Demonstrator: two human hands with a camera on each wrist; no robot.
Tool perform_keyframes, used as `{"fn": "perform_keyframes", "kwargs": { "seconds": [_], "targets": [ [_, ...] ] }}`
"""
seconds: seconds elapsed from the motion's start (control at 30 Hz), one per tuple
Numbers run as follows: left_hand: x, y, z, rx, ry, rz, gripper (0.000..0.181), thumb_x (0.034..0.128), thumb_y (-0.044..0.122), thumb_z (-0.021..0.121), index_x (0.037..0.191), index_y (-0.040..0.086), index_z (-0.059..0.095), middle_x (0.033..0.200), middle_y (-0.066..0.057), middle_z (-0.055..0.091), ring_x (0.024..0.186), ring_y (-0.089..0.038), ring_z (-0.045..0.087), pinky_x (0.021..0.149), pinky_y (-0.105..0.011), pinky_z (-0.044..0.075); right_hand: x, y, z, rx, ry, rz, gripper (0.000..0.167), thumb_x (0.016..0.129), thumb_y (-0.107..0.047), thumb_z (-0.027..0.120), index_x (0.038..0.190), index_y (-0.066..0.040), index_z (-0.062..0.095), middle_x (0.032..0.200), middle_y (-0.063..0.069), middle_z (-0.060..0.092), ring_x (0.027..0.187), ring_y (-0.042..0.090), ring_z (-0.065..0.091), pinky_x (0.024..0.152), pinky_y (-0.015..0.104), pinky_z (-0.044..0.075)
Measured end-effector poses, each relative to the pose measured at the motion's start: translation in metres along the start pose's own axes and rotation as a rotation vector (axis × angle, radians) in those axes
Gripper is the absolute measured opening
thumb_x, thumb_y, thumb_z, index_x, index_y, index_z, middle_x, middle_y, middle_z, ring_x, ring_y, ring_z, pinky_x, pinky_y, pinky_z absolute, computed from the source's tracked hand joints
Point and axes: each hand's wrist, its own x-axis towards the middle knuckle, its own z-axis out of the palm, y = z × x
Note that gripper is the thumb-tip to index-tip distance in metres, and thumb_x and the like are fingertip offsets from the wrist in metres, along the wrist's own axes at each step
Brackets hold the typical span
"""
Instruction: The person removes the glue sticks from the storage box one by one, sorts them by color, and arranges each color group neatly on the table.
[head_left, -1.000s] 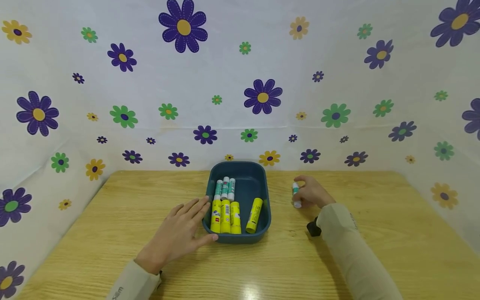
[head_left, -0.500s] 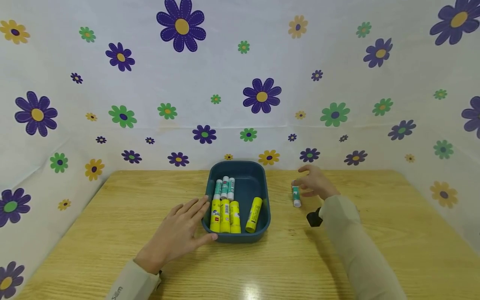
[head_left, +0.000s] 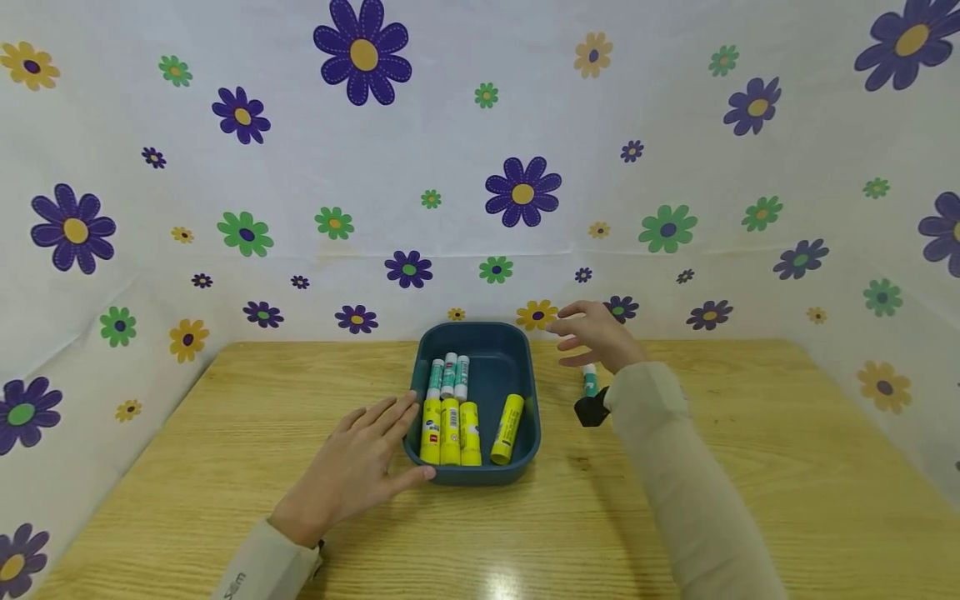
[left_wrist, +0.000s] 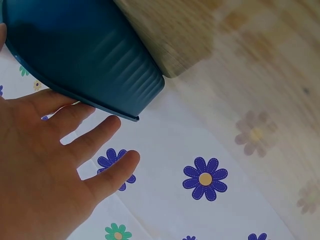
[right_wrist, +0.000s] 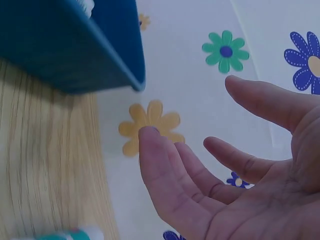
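My left hand (head_left: pixel 348 471) lies with straight fingers against the left rim of a dark blue bin (head_left: pixel 480 477), as the left wrist view also shows. Inside the bin, several yellow glue sticks (head_left: pixel 450 433) stand along the near left, and one more yellow glue stick (head_left: pixel 507 429) leans at the right. Three white-and-teal glue sticks (head_left: pixel 448 377) sit behind them. My right hand (head_left: pixel 600 337) hovers to the right of the bin, fingers loosely bent and holding nothing. Another white-and-teal glue stick (head_left: pixel 590 382) lies on the table, partly hidden by the right wrist.
A wooden table (head_left: pixel 300 375) carries everything. A white cloth with printed flowers (head_left: pixel 450 133) hangs at the back and both sides, close behind the bin. A black wrist device (head_left: pixel 592 410) sits under my right cuff.
My right hand has let go of the white-and-teal glue stick, leaving it on the table. It has then risen and moved left toward the bin. The left hand has stayed put.
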Motion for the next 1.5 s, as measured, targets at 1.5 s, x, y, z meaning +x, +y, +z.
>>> {"fn": "perform_keyframes", "kwargs": {
  "seconds": [1.5],
  "targets": [
    [-0.001,-0.002,0.002,0.022,0.008,0.018,0.087,0.0957,0.069,0.051,0.149,0.000,0.049,0.158,-0.014,0.041,0.140,-0.036,0.044,0.109,-0.059,0.041,0.030,-0.005,0.103,0.259,-0.086,0.107,0.060,0.098,-0.008,0.067,0.149,0.003,0.038,0.138,0.024,0.055,0.124,0.043,0.056,0.094,0.053,0.056]
  ]
}}
